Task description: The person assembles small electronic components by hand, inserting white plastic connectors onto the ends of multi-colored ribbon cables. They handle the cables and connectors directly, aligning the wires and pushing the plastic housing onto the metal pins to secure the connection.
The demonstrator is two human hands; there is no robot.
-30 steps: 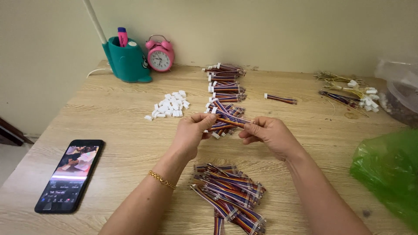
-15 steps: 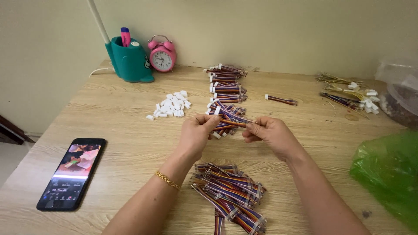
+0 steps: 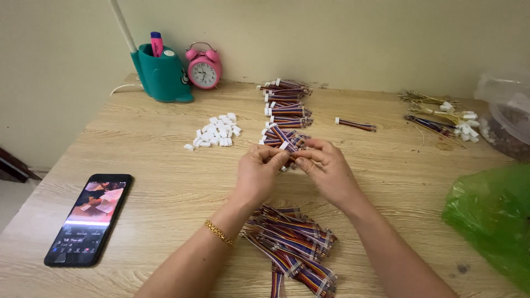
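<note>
My left hand (image 3: 258,171) and my right hand (image 3: 326,168) meet over the middle of the wooden table (image 3: 165,182). Together they pinch a short multicoloured wire cable (image 3: 289,153) with a small white connector at its left end. Just beyond my fingers lies a row of finished wire bundles (image 3: 284,107). A heap of loose coloured wire cables (image 3: 292,243) lies between my forearms near the front edge. A pile of small white plastic connectors (image 3: 216,131) sits to the left of the hands. A gold bracelet (image 3: 219,233) circles my left wrist.
A black phone (image 3: 89,218) with a lit screen lies at the front left. A teal pen holder (image 3: 160,74) and pink alarm clock (image 3: 204,67) stand by the back wall. Yellow wires with connectors (image 3: 441,116), a clear bag (image 3: 505,113) and a green plastic bag (image 3: 494,215) occupy the right side.
My two hands have drawn closer together, so less of the cable shows between them. Everything else on the table stays put.
</note>
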